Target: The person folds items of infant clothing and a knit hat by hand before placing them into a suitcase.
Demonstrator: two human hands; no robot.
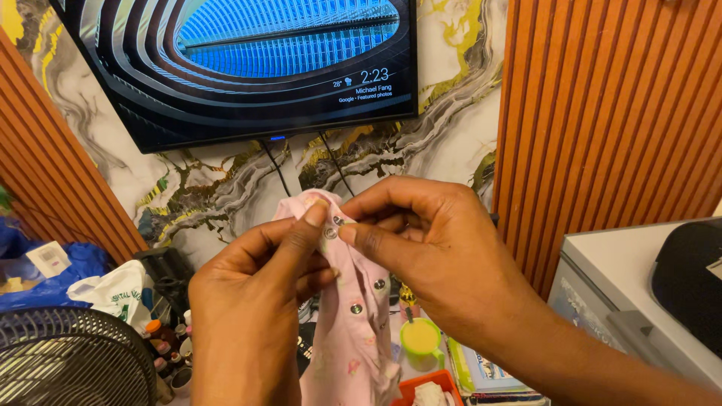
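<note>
Pink cotton baby garment with metal snap buttons hangs pinched at its top between left hand and right hand, fingertips closed on one snap.

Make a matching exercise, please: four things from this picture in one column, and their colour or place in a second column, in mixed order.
Things:
1. garment with snap buttons
2. cup
3. fan
4. screen

Descriptions:
A. mounted on the marbled wall, top
B. pink, pinched by left hand and right hand
C. green, below the right hand
D. dark grille, bottom left corner

Pairs: 1-B, 2-C, 3-D, 4-A
</note>
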